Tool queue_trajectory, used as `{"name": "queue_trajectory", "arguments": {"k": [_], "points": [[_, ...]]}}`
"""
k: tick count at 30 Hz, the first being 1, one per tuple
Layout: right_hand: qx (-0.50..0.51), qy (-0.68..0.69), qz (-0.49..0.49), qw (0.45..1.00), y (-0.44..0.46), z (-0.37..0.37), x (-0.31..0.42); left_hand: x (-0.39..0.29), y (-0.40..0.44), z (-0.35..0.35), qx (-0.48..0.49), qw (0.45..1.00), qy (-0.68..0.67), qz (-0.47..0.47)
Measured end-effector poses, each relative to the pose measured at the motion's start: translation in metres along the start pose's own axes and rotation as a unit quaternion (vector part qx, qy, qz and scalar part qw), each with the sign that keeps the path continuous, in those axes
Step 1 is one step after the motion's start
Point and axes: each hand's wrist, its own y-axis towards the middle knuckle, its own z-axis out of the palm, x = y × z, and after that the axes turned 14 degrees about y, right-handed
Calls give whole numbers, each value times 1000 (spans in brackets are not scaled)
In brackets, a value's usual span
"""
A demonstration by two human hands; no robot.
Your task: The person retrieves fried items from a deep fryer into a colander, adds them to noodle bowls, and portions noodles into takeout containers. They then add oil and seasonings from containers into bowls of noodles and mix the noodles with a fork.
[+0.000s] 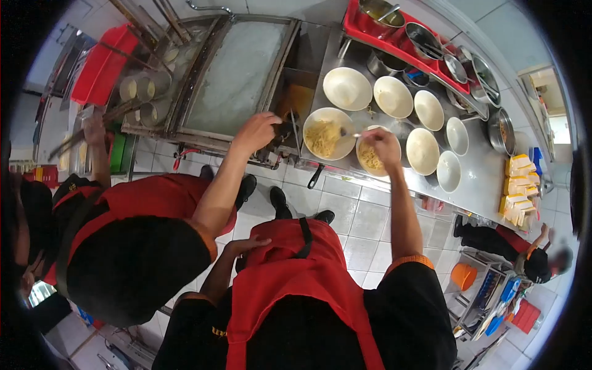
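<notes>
My right hand (381, 147) is closed on the handle of a metal spoon (349, 133). The spoon's head points left, over the rim of a white bowl (343, 152) that holds yellow noodles (321, 138). Beneath my right hand stands a second bowl, partly hidden by the hand, with noodles (370, 159) in it. My left hand (248, 245) is held low before my red apron (296, 265), fingers stretched out, with nothing visible in it.
A co-worker's hand (262, 131) reaches in from the left near a vat of cloudy liquid (234, 68). More white bowls (347, 88) stand on the steel counter (478, 179). Pots (379, 18) fill a red tray behind. Yellow cartons (518, 191) stand at right.
</notes>
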Motion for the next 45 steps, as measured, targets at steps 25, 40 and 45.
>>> {"name": "queue_trajectory", "arguments": {"k": [25, 40, 45], "points": [[44, -58, -81, 994, 28, 17, -18, -31, -2, 1, -84, 946, 108, 293], [120, -44, -50, 991, 49, -26, 14, -68, -7, 46, -101, 906, 339, 232], [-116, -426, -227, 868, 4, 4, 65, -54, 4, 22, -64, 919, 316, 228]]}}
